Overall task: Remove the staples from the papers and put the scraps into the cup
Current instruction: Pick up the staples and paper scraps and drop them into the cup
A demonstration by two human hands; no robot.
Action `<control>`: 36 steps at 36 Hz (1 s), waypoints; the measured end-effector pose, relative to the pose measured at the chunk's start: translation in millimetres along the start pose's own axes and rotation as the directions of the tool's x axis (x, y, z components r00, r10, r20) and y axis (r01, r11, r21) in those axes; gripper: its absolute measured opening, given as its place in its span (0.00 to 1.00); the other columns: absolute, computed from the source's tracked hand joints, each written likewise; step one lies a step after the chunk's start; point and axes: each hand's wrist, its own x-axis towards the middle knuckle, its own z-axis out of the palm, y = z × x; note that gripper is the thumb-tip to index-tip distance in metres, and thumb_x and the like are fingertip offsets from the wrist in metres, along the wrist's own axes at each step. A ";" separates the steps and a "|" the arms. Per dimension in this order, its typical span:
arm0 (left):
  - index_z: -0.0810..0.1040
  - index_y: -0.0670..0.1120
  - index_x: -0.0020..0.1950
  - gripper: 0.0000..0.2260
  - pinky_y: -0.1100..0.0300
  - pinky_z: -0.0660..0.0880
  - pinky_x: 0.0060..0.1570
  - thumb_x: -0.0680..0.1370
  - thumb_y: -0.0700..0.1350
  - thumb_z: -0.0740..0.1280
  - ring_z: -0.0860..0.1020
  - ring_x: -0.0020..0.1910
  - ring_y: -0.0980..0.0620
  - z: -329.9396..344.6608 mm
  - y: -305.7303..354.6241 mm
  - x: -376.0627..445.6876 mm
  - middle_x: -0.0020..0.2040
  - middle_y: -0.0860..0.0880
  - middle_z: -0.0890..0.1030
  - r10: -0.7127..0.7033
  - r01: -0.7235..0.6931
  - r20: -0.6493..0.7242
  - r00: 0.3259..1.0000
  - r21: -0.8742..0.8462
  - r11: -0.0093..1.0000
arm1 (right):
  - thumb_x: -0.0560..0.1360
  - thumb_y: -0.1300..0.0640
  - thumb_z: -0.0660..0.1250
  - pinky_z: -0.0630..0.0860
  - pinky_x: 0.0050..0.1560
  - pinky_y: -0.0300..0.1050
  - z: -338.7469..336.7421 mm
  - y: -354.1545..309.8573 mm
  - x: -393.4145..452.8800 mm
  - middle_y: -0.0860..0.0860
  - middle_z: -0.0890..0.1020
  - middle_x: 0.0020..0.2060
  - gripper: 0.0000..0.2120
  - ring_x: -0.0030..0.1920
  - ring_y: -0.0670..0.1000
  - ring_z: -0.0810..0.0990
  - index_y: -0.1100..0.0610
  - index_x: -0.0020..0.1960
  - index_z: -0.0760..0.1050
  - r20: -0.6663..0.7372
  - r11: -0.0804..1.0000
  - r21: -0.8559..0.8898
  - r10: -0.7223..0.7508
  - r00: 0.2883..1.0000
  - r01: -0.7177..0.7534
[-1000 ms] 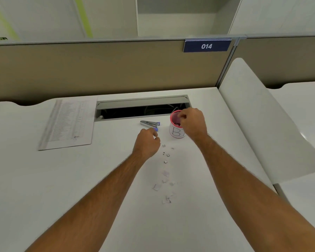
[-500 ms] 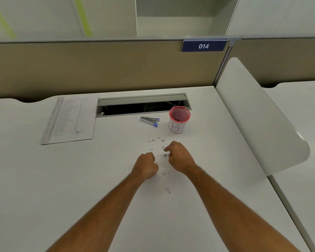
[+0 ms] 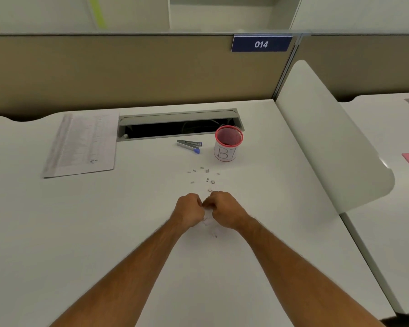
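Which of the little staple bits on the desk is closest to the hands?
The staple bit just beyond the right hand, almost touching its knuckles. The other staple bits lie scattered farther away, toward the cup.

Desk (image 3: 80, 232): smooth matt white laminate, faint sheen. Landmark = cup (image 3: 228, 143): white paper-looking wall w/ hand-inked black letters, pink-red rim + inside, matt. Just left of cup: staple remover (image 3: 189, 145), shiny bare metal w/ blue plastic tips. Well left of cup: papers (image 3: 83, 143), thin matt white printed sheets. In front of cup: staples (image 3: 207, 177), tiny grey metal bits, dull glint; nearer still, scraps (image 3: 207, 221), small white paper bits. Behind cup: cable slot (image 3: 180, 123), grey matt metal-looking lid. Further behind: partition (image 3: 128, 72), tan matt cloth-like panel; sign (image 3: 261, 44), glossy blue plastic. Right of cup: divider (image 3: 328, 142), smooth white semi-gloss.
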 end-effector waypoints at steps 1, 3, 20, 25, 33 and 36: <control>0.81 0.40 0.54 0.13 0.53 0.82 0.51 0.71 0.31 0.71 0.82 0.51 0.46 0.3 1.0 0.0 0.51 0.43 0.83 -0.008 0.008 0.014 1.000 -0.019 1.000 | 0.71 0.72 0.60 0.77 0.55 0.49 -0.8 -0.4 -2.0 0.55 0.84 0.51 0.21 0.51 0.55 0.80 0.58 0.57 0.84 0.006 1.000 0.009 0.008 1.000 -0.008; 0.79 0.40 0.54 0.13 0.50 0.82 0.53 0.71 0.30 0.71 0.84 0.50 0.45 1.1 3.1 0.0 0.50 0.42 0.84 -0.034 0.038 0.045 0.998 -0.080 0.996 | 0.70 0.72 0.60 0.78 0.56 0.47 -2.3 0.5 -6.4 0.55 0.84 0.52 0.21 0.52 0.54 0.81 0.59 0.57 0.83 0.030 0.999 0.025 0.020 0.999 -0.020; 0.59 0.46 0.68 0.45 0.56 0.82 0.38 0.63 0.59 0.82 0.82 0.35 0.48 15.6 6.1 -17.6 0.51 0.46 0.79 -0.014 -0.125 0.291 0.957 0.453 0.883 | 0.77 0.66 0.60 0.75 0.59 0.43 -15.5 19.1 -28.4 0.55 0.80 0.55 0.17 0.56 0.54 0.79 0.55 0.58 0.82 -0.119 0.950 0.071 0.310 0.943 -0.304; 0.62 0.47 0.65 0.38 0.55 0.75 0.42 0.66 0.61 0.78 0.79 0.47 0.47 28.4 -2.8 -15.7 0.54 0.47 0.80 0.080 -0.142 0.154 0.985 0.450 0.882 | 0.74 0.70 0.60 0.75 0.58 0.39 -6.9 12.0 -36.9 0.54 0.80 0.55 0.19 0.56 0.53 0.79 0.59 0.59 0.82 -0.075 0.951 0.119 0.294 0.953 -0.284; 0.66 0.47 0.53 0.26 0.53 0.78 0.40 0.68 0.57 0.77 0.78 0.40 0.49 22.2 -7.8 -1.3 0.44 0.48 0.79 0.129 -0.136 0.044 0.991 0.292 0.947 | 0.75 0.69 0.63 0.76 0.59 0.41 -4.2 7.6 -46.2 0.55 0.81 0.57 0.18 0.57 0.54 0.79 0.60 0.62 0.79 -0.061 0.956 0.160 0.257 0.964 -0.245; 0.67 0.48 0.54 0.27 0.56 0.77 0.40 0.68 0.55 0.79 0.78 0.40 0.49 14.4 -4.6 3.7 0.44 0.49 0.78 0.083 -0.092 0.054 0.995 0.193 0.977 | 0.72 0.63 0.71 0.75 0.57 0.41 -1.3 10.6 -49.0 0.53 0.75 0.58 0.23 0.57 0.53 0.78 0.55 0.67 0.75 -0.033 0.947 0.168 0.283 0.959 -0.274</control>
